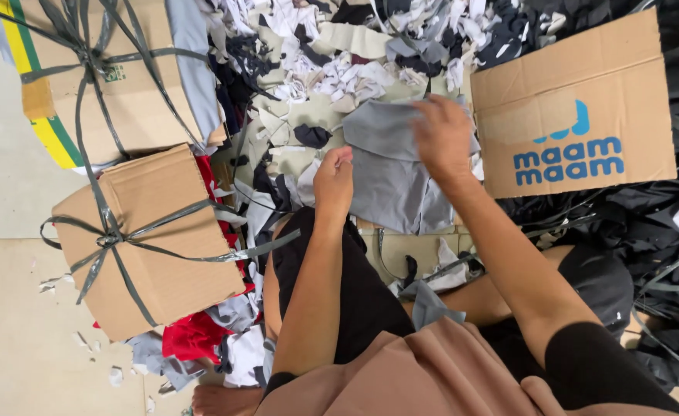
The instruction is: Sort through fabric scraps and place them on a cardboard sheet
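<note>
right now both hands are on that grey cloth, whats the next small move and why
Probably lift the grey cloth free of the scrap pile: the right hand rests on its top edge, the left hand pinches its side, and it lies loose on top.

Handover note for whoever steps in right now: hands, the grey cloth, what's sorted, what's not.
Left hand: fingers closed on the left edge of the grey fabric piece.
Right hand: flat on the piece's top edge, pressing or gripping; cannot tell which.
The piece lies spread over the scrap pile, in front of the knees.
Strapped cardboard box at left, flat cardboard sheet at right.
Done: one grey piece pulled out and laid open.
Left: the mixed pile of scraps looks unsorted.
</note>
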